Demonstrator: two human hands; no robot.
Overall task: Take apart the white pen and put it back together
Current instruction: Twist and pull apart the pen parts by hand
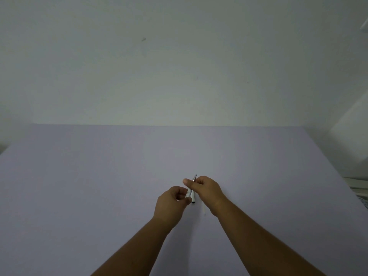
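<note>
Both hands hold the white pen (191,194) above the middle of the lilac table (99,176). My right hand (206,189) pinches the pen's upper part, and the metal tip pokes out past its fingers, pointing away from me. My left hand (173,204) grips the lower end between thumb and fingers. Two white pieces lie side by side between the hands, one with a dark end; I cannot tell whether they are joined.
The lilac table runs back to a plain pale wall (179,66). A white box-like object (350,136) stands at the table's far right, with some striped items (360,188) at the right edge.
</note>
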